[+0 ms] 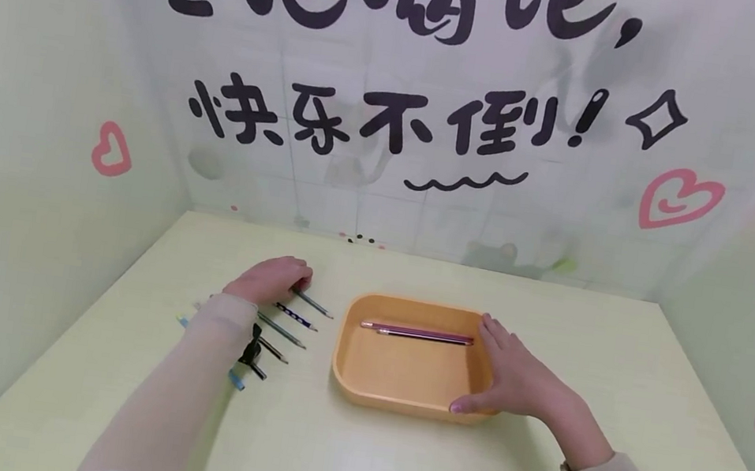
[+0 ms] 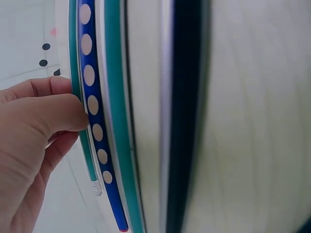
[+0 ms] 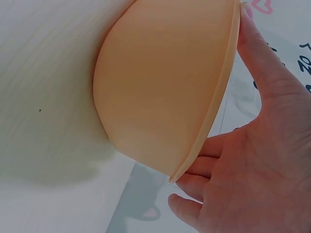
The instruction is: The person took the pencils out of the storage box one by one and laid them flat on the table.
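In the head view, my left hand [image 1: 275,279] is at the far end of a row of pencils on the table. Its thumb and fingers pinch a slim green pencil [image 2: 74,43], whose eraser end shows in the left wrist view. Beside it lie a blue pencil with pale dots [image 1: 295,315], another green pencil [image 1: 282,330] and a dark pencil [image 1: 273,349]. My right hand [image 1: 522,378] holds the right end of an orange tray [image 1: 391,404], thumb on the front rim, fingers at the back right corner. Two pencils [image 1: 418,333] lie inside the tray.
A light blue pencil-like item [image 1: 236,381] lies at the near end of the row, partly under the left forearm. White walls [image 1: 379,220] with black lettering and pink hearts stand behind and beside the pale table [image 1: 346,470].
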